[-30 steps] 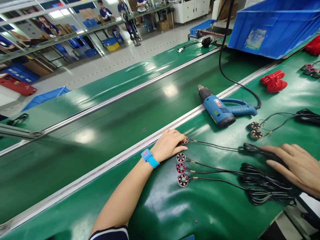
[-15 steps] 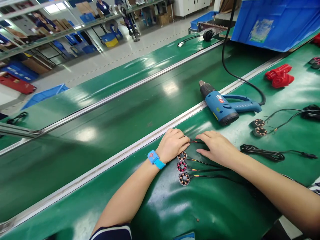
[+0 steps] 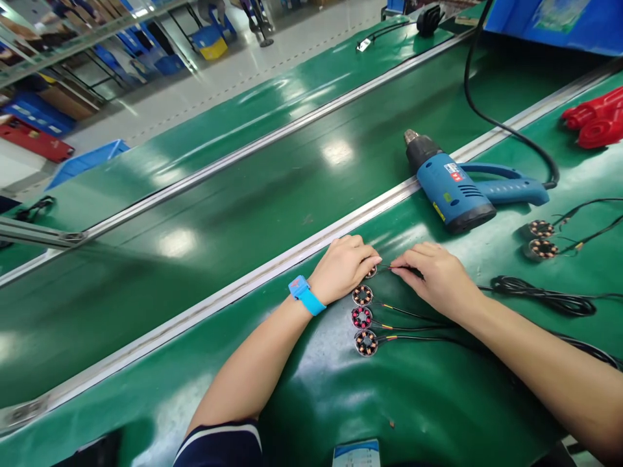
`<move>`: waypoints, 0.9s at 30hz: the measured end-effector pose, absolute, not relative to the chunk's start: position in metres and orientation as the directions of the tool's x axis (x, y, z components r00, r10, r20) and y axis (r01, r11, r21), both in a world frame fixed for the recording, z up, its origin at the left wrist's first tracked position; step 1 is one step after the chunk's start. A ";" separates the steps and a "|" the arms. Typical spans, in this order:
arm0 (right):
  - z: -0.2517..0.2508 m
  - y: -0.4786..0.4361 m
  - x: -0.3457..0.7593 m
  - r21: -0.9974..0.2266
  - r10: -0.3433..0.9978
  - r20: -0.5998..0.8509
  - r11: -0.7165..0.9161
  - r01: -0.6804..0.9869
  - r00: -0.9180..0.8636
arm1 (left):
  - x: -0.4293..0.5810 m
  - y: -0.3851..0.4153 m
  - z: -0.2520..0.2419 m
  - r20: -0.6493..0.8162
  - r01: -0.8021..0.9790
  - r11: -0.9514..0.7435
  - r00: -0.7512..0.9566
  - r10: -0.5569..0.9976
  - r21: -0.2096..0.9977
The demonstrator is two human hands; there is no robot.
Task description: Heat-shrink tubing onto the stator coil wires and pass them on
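Under the fingers of my left hand (image 3: 346, 267) is a small round motor stator (image 3: 371, 271), partly hidden; the fingers are closed on it. My right hand (image 3: 438, 277) pinches the thin wire (image 3: 385, 266) coming out of that stator, thumb against fingertips. Just below, a column of stators lies on the green mat: one with copper windings (image 3: 363, 296), one with pink windings (image 3: 361, 318), and another copper one (image 3: 366, 342). Their black cables (image 3: 428, 338) run right, passing beneath my right forearm. A blue wrist strap (image 3: 306, 295) circles my left wrist.
A blue heat gun (image 3: 455, 188) rests across the metal rail (image 3: 389, 198), its cord trailing upward. Two more stators (image 3: 543, 248) and a coiled black cable (image 3: 542, 292) lie at right. Red parts (image 3: 596, 120) and a blue bin (image 3: 559, 23) sit farther back.
My right hand's fingers have gone from apart to pinched on the wire. More of the stator under my left hand shows. The camera view has shifted, so the bench items sit farther right.
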State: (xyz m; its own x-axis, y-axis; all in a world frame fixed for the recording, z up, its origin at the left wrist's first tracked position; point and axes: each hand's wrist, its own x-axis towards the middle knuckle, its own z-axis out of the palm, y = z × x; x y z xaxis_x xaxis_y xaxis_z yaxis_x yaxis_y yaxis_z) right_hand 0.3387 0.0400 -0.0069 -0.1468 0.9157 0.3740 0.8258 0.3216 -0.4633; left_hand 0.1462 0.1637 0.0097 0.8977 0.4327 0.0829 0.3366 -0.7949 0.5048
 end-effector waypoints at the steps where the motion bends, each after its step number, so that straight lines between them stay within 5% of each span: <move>1: -0.006 0.040 0.339 -0.440 0.907 0.394 0.328 0.836 -0.149 | 0.147 0.165 0.010 0.046 0.343 -0.785 0.904 0.425 0.515; 16: -0.005 0.040 0.338 -0.270 0.855 0.471 0.373 0.888 -0.216 | 0.148 0.165 0.015 -0.023 0.300 -0.621 0.910 0.413 0.724; 20: -0.006 0.038 0.339 -0.300 0.867 0.451 0.371 0.879 -0.212 | 0.136 0.166 0.029 0.064 0.257 -0.744 0.926 0.372 0.616; 27: -0.011 0.040 0.338 -0.350 0.904 0.355 0.364 0.863 -0.237 | 0.115 0.169 0.042 0.009 0.311 -0.899 0.944 0.329 0.309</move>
State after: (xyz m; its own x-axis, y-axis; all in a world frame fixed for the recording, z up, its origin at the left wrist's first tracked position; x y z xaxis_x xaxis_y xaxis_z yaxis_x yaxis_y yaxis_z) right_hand 0.3382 0.0395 -0.0108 -0.2372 0.9042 0.3552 0.8633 0.3639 -0.3498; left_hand 0.1148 0.1692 0.0419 0.9441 0.3294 0.0091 0.3107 -0.8989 0.3091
